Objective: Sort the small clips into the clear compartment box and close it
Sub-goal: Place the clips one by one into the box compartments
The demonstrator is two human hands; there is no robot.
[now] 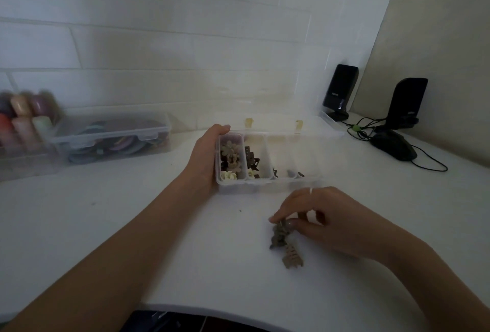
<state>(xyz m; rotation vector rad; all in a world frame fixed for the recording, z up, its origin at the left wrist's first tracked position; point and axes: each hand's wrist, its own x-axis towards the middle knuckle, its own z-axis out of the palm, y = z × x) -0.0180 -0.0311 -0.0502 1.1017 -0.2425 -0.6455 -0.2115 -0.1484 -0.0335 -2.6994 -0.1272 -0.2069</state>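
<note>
- Clips [285, 245] are seen lying in a small heap on the white table [132, 225], in front of the clear box [267, 184].
- One clip at the top of the heap is pinched by the thumb and fingers of the right hand [322, 216]. The other fingers are curled.
- A beige clip [293, 258] is left lying at the near end of the heap, not touched.
- The clear box is held at its left end by the left hand [205, 155], with the thumb curled over the far corner.
- The lid [281, 119] is open and is stood up behind the box.
- Brown, beige and cream clips are piled in the two left parts of the box. Only a few small dark ones are seen in the right parts.
- A bigger clear box [111, 136] with bright bands is set to the far left.
- Two black speakers [340, 91] and a black mouse [393, 146] are set at the far right.
</note>
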